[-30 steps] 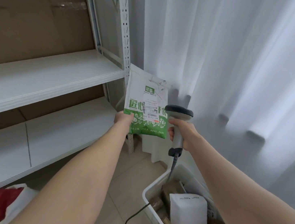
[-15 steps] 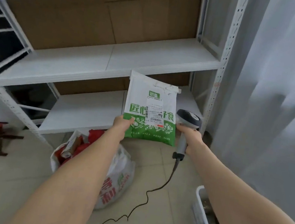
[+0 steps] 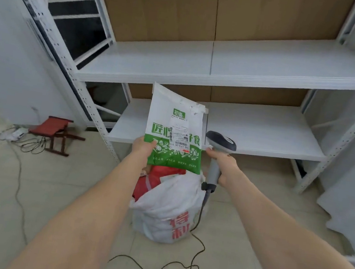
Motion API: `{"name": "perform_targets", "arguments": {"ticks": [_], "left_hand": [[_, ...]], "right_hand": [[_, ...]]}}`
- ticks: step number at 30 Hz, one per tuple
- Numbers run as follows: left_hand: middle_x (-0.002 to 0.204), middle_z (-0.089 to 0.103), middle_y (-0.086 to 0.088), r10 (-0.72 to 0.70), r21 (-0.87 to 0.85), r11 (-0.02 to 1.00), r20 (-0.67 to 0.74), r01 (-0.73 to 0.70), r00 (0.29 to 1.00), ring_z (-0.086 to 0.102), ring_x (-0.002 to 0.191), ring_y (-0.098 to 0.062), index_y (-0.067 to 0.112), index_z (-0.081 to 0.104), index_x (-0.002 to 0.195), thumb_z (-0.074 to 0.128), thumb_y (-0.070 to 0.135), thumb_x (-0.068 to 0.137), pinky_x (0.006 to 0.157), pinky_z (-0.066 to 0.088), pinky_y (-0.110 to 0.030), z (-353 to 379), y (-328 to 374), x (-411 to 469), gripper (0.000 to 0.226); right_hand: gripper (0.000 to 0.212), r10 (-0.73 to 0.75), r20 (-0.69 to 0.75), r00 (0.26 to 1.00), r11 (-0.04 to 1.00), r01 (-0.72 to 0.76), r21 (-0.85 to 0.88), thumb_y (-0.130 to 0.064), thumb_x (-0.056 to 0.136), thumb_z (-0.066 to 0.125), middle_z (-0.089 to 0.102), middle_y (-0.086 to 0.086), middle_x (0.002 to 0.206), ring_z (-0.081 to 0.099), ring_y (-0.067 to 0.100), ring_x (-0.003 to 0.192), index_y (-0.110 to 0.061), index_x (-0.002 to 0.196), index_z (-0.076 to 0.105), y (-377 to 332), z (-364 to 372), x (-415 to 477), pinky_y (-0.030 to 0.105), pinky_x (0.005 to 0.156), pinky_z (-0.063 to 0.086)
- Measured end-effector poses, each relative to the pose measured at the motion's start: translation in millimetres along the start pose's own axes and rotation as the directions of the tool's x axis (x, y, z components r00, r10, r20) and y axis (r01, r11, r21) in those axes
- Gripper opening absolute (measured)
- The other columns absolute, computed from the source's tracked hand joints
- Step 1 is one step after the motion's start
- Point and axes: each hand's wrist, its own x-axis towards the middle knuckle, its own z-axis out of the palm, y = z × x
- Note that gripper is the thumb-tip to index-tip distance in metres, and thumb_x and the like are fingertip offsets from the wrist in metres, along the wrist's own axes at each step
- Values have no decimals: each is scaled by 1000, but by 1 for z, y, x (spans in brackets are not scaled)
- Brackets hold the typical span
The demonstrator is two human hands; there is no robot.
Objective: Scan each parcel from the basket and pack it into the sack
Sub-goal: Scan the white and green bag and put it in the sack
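Shelving (image 3: 261, 66) of white metal fills the wall ahead, its boards bare, with brown cardboard (image 3: 166, 12) standing behind them. Pale tiled floor (image 3: 60, 197) spreads below.

A white sack (image 3: 160, 218) with red characters sits on the floor in front of the lowest shelf, its mouth open, and red packets (image 3: 154, 181) show inside it. Directly above that mouth, in the air and clear of the sack, is the parcel (image 3: 165, 114): a flat white and green bag held upright, printed side towards the person.

Off to the left, well apart from the sack, a small red stool (image 3: 53, 125) stands by the wall with loose wires (image 3: 25, 142) lying beside it.

The scanner (image 3: 221, 140) is just beside the parcel's right edge, head up near the green band and grey handle pointing down. Its cable (image 3: 204, 247) drops past the sack's right side and curls across the floor.

The left hand (image 3: 142, 150) grips the parcel at its lower left corner, its fingers (image 3: 151, 143) pinching the green band, thumb on the front. The right hand (image 3: 221, 163) holds the scanner, its fingers (image 3: 209, 151) wrapped round the handle just under the head.

A white shipping label (image 3: 179, 137) with barcodes is stuck across the parcel's middle, near the scanner's head. Its print is too small to read.
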Motion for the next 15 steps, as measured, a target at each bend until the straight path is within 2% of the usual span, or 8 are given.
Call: {"name": "perform_targets", "arguments": {"ticks": [2, 4, 6, 9, 15], "left_hand": [[117, 65, -13, -4, 44, 999, 12, 3, 1000, 62, 104, -29, 8, 63, 117, 58, 8, 93, 91, 51, -41, -24, -7, 36, 24], [116, 65, -12, 0, 86, 996, 16, -1, 1000, 62, 103, -28, 8, 63, 116, 57, 9, 93, 90, 51, -38, -45, -12, 69, 24], [112, 66, -10, 4, 122, 993, 11, -5, 1000, 62, 96, -25, 9, 64, 115, 57, 9, 93, 85, 51, -34, -60, -16, 99, 23], [107, 66, -8, 14, 186, 982, 13, -16, 1000, 59, 88, -22, 11, 64, 112, 57, 12, 94, 79, 49, -30, -66, -22, 137, 20], [100, 66, -5, 40, 308, 950, 65, -58, 997, 62, 85, -21, 13, 65, 107, 56, 13, 93, 77, 51, -30, -48, -29, 183, 16]], "right_hand": [[59, 28, -26, 999, 999, -27, 16, -18, 81, 78, 61, 17, 108, 60, 33, 99, -2, 130, 49, 13, 40, 18, 54, 94, 51], [53, 60, -28, 998, 997, -59, 43, -18, 82, 77, 63, 17, 103, 61, 32, 99, -2, 126, 53, 27, 75, 35, 55, 96, 49], [46, 97, -21, 995, 992, -95, 85, -18, 83, 76, 62, 15, 95, 63, 32, 101, -2, 122, 57, 38, 101, 48, 54, 94, 51], [49, 130, -36, 991, 981, -124, 147, -21, 83, 77, 63, 17, 110, 62, 31, 110, -2, 123, 56, 45, 127, 69, 52, 91, 53], [46, 208, -85, 974, 958, -185, 220, -24, 84, 75, 62, 15, 113, 61, 26, 91, -1, 121, 58, 47, 136, 115, 44, 77, 56]]}}
